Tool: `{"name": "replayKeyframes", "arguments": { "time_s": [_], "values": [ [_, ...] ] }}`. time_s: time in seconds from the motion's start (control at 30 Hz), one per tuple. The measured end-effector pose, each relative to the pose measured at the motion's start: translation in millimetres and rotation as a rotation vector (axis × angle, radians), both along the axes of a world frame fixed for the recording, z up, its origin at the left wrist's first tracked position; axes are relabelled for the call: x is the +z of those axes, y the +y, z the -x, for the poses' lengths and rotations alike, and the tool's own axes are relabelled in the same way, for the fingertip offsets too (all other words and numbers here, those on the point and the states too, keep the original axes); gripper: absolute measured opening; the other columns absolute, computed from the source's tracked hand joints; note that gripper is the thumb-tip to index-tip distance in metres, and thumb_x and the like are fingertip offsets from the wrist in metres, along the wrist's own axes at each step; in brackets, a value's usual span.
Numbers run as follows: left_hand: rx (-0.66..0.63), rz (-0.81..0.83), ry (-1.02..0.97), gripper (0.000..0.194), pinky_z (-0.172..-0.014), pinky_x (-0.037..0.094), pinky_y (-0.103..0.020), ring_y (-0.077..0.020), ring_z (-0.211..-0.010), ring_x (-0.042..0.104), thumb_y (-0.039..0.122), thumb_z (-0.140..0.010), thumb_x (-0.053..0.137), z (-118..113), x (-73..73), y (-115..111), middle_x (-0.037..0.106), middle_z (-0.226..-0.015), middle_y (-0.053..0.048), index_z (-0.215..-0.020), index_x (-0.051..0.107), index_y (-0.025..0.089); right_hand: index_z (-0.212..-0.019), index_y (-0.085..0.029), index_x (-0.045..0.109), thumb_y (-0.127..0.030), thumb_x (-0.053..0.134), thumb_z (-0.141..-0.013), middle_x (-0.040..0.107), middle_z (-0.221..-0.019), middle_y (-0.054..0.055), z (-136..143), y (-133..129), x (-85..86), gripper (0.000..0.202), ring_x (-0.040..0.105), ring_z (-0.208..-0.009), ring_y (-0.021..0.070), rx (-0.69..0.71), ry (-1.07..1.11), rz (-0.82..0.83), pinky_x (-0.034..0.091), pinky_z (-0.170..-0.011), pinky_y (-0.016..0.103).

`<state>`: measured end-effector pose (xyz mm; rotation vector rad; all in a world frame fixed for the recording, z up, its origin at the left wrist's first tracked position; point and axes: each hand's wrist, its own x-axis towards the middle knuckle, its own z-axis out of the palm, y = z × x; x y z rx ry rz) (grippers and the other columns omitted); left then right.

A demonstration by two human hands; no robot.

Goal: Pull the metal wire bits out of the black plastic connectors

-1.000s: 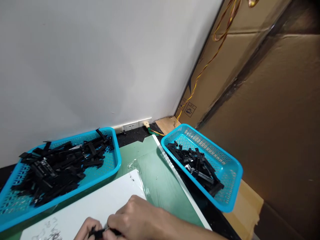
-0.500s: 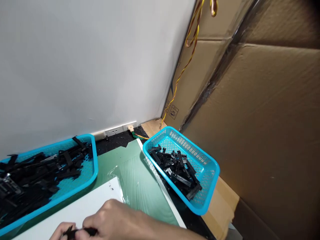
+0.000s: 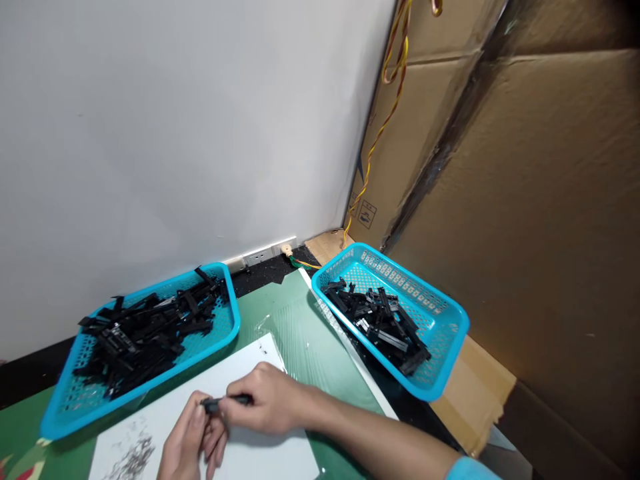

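Above the white sheet [image 3: 270, 460], the left hand [image 3: 186, 437] pinches a small black plastic piece [image 3: 211, 405], its long axis pointing across toward the right hand [image 3: 270, 400], whose grip is clenched on a dark slim object [image 3: 244, 399]; whether they join, I can't tell.

Hidden / cut off

Your R hand [image 3: 267, 400] & L hand [image 3: 190, 433] hide pt of the blk piece [image 3: 213, 405]. Btm edge cuts your L wrist, R sleeve [image 3: 470, 469]. Dark bits [image 3: 137, 459] too sm. to ID; top edge crops wire [image 3: 370, 160].
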<state>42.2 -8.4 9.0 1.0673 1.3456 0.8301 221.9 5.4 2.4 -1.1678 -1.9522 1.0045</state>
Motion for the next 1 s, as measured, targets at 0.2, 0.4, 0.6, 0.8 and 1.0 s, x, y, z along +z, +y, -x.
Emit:
{"name": "replayKeyframes", "arguments": {
  "time_s": [0.2,0.4,0.6,0.8,1.0],
  "values": [
    [0.011,-0.110,0.123,0.080,-0.038,0.033,-0.020,-0.0118,-0.041,0.042,0.084,-0.086,0.062,5,-9.9,1,0.055,-0.053,0.004,-0.128,0.068,0.016,-0.069,-0.019,0.052,-0.032,0.065,-0.095,0.040,-0.059,-0.009,-3,-2,5.3,0.032,0.039,-0.057,0.0069,-0.030,0.194,0.063,0.030,-0.058,0.021],
    [0.198,-0.253,0.282,0.077,-0.052,0.046,-0.022,-0.0106,-0.054,0.050,0.075,-0.083,0.073,5,-14.0,5,0.067,-0.068,0.000,-0.132,0.076,0.015,-0.067,-0.019,0.050,-0.041,0.071,-0.093,0.041,-0.059,-0.009,-2,-1,-0.3,0.040,0.041,-0.057,0.0075,-0.074,0.252,0.104,0.029,-0.056,0.022],
    [0.302,-0.408,0.269,0.050,-0.051,0.050,-0.026,-0.0096,-0.059,0.058,0.057,-0.079,0.085,-3,-12.0,6,0.077,-0.120,-0.009,-0.107,0.084,0.016,-0.063,-0.019,0.048,-0.038,0.067,-0.095,0.036,-0.058,-0.009,-3,0,-2.3,0.042,0.036,-0.057,0.0074,-0.096,0.314,0.140,0.027,-0.055,0.023],
    [0.364,-0.428,0.214,0.042,-0.045,0.048,-0.030,-0.0111,-0.052,0.056,0.051,-0.074,0.091,-8,-11.4,3,0.077,-0.099,-0.006,-0.093,0.081,0.014,-0.059,-0.018,0.047,-0.037,0.064,-0.098,0.032,-0.055,-0.008,-5,-3,-3.5,0.046,0.033,-0.055,0.0076,-0.110,0.357,0.113,0.024,-0.055,0.025],
    [0.416,-0.539,0.289,0.035,-0.048,0.046,-0.030,-0.0146,-0.058,0.058,0.048,-0.082,0.086,-7,-12.8,9,0.073,-0.092,-0.005,-0.089,0.078,0.015,-0.074,-0.016,0.068,-0.029,0.050,-0.106,0.057,-0.063,-0.002,0,14,-4.7,0.039,0.053,-0.064,0.0121,-0.107,0.297,0.128,0.035,-0.067,0.024]
  ]
}}
